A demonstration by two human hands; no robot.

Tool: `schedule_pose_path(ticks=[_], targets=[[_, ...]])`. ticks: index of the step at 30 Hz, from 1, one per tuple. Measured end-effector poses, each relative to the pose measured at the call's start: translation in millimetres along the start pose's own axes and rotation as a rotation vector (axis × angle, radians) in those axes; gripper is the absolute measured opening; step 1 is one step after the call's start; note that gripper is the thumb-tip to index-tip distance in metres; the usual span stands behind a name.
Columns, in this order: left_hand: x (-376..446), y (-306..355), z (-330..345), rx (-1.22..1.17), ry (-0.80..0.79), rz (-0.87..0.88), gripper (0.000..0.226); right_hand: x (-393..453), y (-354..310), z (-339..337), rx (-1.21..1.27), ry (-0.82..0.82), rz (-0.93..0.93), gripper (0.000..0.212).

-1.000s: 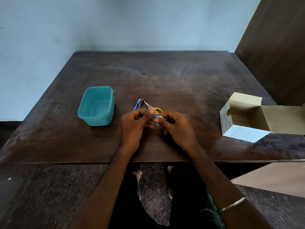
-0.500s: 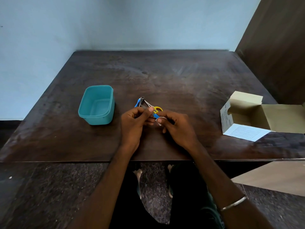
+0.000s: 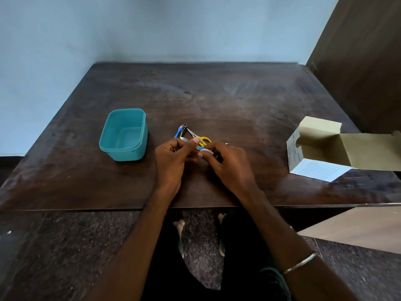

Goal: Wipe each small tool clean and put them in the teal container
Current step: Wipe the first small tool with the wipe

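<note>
The empty teal container (image 3: 127,153) stands on the dark wooden table (image 3: 217,101), left of my hands. My left hand (image 3: 172,159) and my right hand (image 3: 231,165) meet at the table's middle. Together they pinch a small white and blue tool (image 3: 205,150) between their fingertips, and most of it is hidden by the fingers. Just behind the hands lie small scissors with yellow handles (image 3: 205,139) and a blue-handled tool (image 3: 179,132) with a black piece at its far end.
An open cardboard box (image 3: 312,146) lies on its side at the table's right, its flap reaching past the frame edge. A brown panel rises at the far right. The table's front edge runs just under my wrists.
Both hands stay together on the small tool, with only slight finger movement. The tools on the table and the container have not moved.
</note>
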State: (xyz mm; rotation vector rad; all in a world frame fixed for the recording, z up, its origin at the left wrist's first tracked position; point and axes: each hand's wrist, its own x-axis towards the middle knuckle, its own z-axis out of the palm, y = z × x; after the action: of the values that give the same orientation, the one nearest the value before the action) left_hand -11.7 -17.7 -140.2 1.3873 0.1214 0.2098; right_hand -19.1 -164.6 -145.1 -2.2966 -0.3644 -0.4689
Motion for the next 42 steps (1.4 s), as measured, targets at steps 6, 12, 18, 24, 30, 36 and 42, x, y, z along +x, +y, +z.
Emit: schedule_pose_path(ticks=[6, 12, 18, 24, 30, 36, 42], targets=[[1.0, 0.8, -0.6, -0.059, 0.032, -0.034, 0.027, -2.0, 0.1, -0.2, -0.096, -0.015, -0.127, 0.023], [1.3, 2.2, -0.1, -0.066, 0.077, -0.034, 0.019, -1.2, 6.4, 3.0, -0.047, -0.017, -0.147, 0.033], [1.3, 0.9, -3.3, -0.005, 0.013, 0.021, 0.018, -0.6, 9.7, 0.4, 0.275, -0.121, -0.010, 0.034], [1.2, 2.9, -9.1, -0.031, -0.118, 0.017, 0.017, 1.7, 4.9, -1.9, 0.771, -0.172, 0.176, 0.034], [1.6, 2.0, -9.3, 0.001, -0.208, 0.018, 0.021, 4.4, 4.7, -5.4, 0.905, -0.260, 0.273, 0.025], [0.8, 2.5, -8.6, 0.048, -0.265, 0.020, 0.012, 5.1, 4.1, -8.1, 0.912, -0.260, 0.278, 0.021], [0.0, 1.4, -8.0, 0.070, -0.299, 0.041, 0.008, 5.7, 2.6, -7.9, 0.864, -0.208, 0.290, 0.015]])
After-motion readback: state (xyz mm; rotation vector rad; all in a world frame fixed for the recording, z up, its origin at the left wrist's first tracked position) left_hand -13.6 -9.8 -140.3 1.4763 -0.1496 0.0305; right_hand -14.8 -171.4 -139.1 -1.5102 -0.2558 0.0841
